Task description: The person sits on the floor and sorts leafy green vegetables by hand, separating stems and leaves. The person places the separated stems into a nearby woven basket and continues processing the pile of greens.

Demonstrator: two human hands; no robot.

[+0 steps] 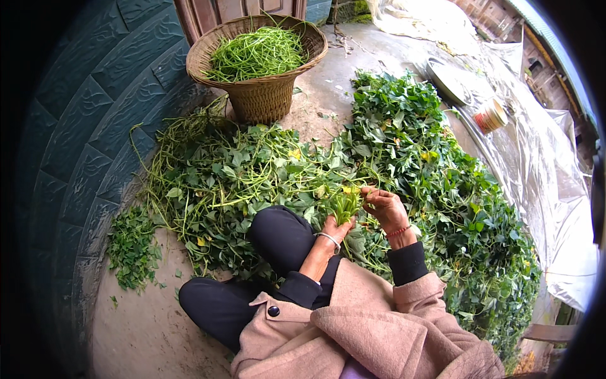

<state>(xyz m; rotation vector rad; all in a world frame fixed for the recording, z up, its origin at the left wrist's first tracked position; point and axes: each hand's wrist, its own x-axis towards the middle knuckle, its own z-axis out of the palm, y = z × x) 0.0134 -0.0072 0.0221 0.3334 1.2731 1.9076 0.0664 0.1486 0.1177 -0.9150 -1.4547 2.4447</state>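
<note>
My left hand (336,228), with a pale bangle at the wrist, is closed round a bunch of green stems (344,205) whose cut-looking ends point up. Close to its right side is my right hand (384,207), a red beaded bracelet on the wrist. Its thumb and fingers are pinched together near the bunch's top; what they grip is too small to make out. A yellow leaf (349,189) shows beside the fingertips. Under and around both hands spreads a heap of leafy green vines (233,170), stems and leaves tangled together.
A wicker basket (262,101) full of green stems (255,54) stands at the far left. More leafy vines (435,170) run down the right. A small leaf pile (134,246) lies by the blue tiled wall (82,139). Plastic sheeting (530,170) carries a tub (490,116).
</note>
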